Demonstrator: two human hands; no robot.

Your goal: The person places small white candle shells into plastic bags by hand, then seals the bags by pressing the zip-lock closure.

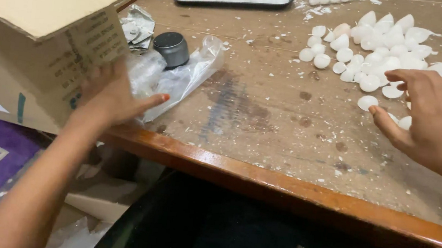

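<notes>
Bare table (265, 118) between bag (182, 79) (crumpled) and shells (373, 52).
</notes>
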